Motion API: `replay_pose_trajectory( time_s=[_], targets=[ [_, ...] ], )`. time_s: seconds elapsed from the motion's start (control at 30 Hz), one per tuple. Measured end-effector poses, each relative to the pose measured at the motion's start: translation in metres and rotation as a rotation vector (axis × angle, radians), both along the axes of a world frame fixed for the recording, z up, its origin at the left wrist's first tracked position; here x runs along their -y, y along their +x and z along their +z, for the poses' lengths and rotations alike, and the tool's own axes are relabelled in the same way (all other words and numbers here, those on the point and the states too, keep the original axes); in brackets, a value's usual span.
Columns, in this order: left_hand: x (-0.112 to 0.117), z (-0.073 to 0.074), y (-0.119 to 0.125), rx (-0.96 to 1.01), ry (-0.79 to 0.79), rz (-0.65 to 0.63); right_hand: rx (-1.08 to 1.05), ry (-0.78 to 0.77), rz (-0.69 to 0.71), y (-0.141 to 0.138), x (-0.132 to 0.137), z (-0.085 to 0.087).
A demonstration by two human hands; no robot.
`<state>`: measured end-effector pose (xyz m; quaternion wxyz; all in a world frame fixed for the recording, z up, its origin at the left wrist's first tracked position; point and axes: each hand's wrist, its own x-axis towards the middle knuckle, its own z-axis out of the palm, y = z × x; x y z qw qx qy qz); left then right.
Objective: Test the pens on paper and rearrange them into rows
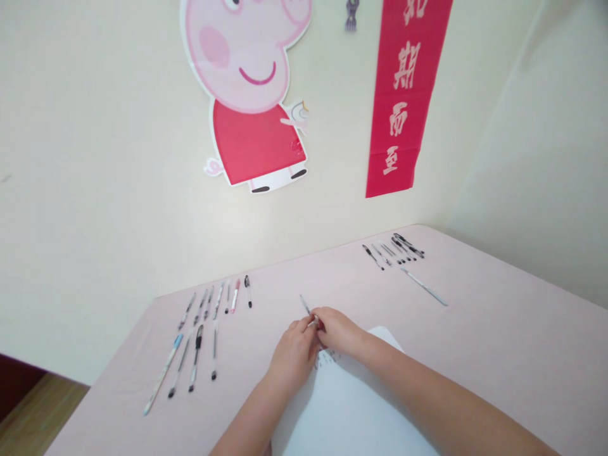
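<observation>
My left hand (295,347) and my right hand (335,329) meet at the top of a white sheet of paper (351,411). Both are closed, fingertips together around a slim pen (304,304). Its thin end sticks out up and to the left past the fingers; the rest is hidden. Just below the hands, small dark marks (327,360) show on the paper. My left forearm comes from the bottom edge, while the right one crosses over the sheet from the lower right.
On the pink table (294,272), two rows of pens lie at the left, among them a black pen (196,358) and a blue-capped pen (163,375). Several dark pens (401,248) lie back right, near a pale blue pen (424,287). A wall with a pig cutout (259,142) stands behind.
</observation>
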<state>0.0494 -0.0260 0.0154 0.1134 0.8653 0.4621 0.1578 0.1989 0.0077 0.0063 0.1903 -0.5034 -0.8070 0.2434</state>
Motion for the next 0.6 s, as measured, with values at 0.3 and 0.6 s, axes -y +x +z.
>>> replay_pose_trajectory(
  time_s=[0.3,0.6],
  targets=[
    [-0.014,-0.011,-0.003,-0.045,0.005,0.012,-0.206,-0.019,-0.198,0.021,-0.023,-0.025],
    [-0.013,-0.005,-0.030,-0.141,0.007,-0.044,-0.317,-0.028,-0.186,0.028,-0.034,-0.042]
  ],
)
